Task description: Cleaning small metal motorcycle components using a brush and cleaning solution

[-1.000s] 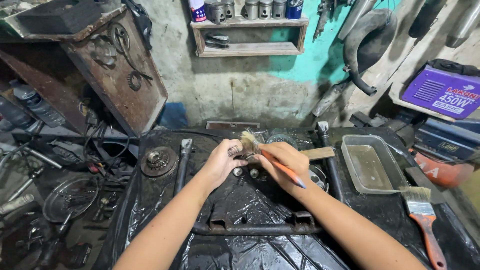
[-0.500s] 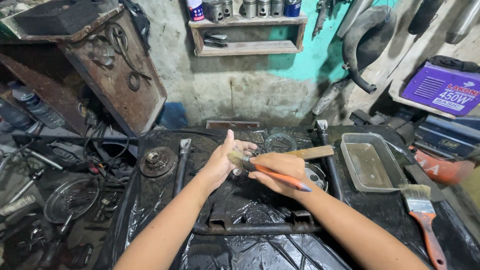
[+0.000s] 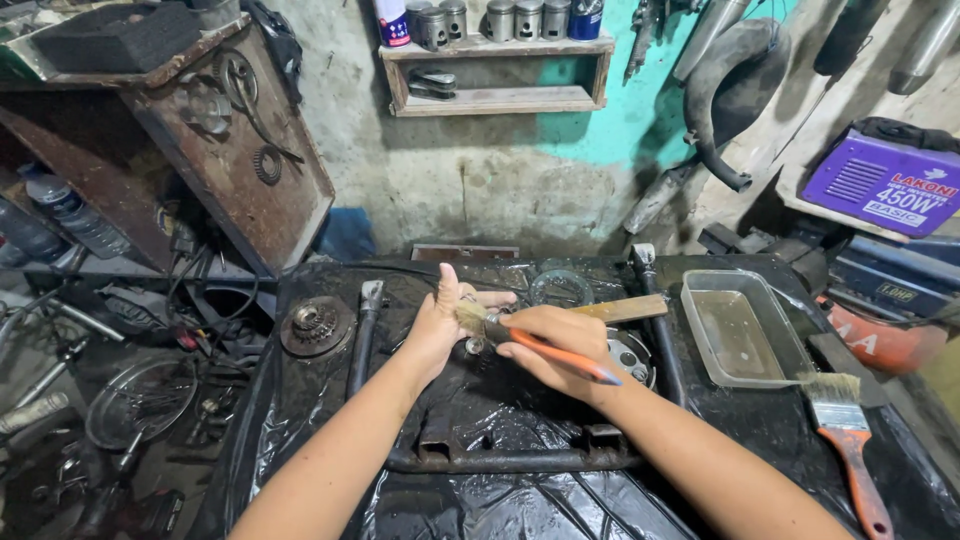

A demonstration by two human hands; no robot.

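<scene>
Two hands meet mid-surface: the left hand curls around a small metal part, and the right hand pinches an orange-handled brush, bristles on that part. Brushing looks underway; turning the part seems next. Just right sits a clear tray; left, a sprocket. Room is tight.

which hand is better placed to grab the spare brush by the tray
Right, probably. The spare brush lies at the table's right edge beside the tray, nearer the right hand, though it holds a brush.
</scene>
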